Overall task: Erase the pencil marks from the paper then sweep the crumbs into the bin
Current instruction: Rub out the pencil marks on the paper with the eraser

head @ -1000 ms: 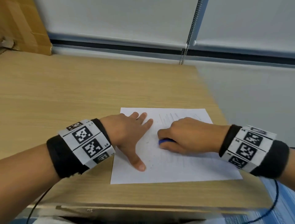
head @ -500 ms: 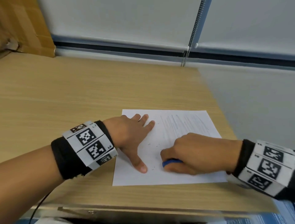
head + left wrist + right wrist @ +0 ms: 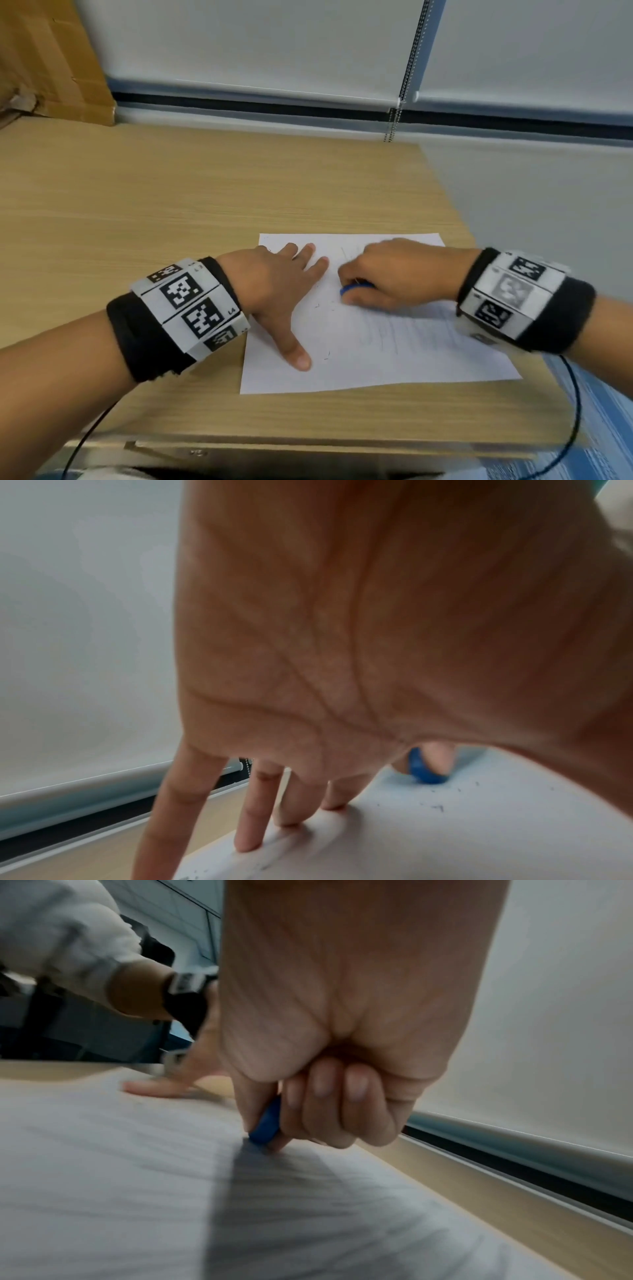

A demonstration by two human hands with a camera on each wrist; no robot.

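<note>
Left wrist band (image 3: 191,308): "L4" beside square coded markers.
Paper (image 3: 394,342): faint pencil lines, unreadable.

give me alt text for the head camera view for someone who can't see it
A right hand rubs a blue eraser on a white sheet of paper while the left hand presses it flat on a wooden desk. Both wrists wear marker bands.

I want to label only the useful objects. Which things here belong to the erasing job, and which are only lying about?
For the job:
- paper
- blue eraser, pinched in the right hand
- left hand, pressing the paper flat
- crumbs on the paper

Lying about:
- cardboard in the far left corner
- blind chain

No bin is in view.
</note>
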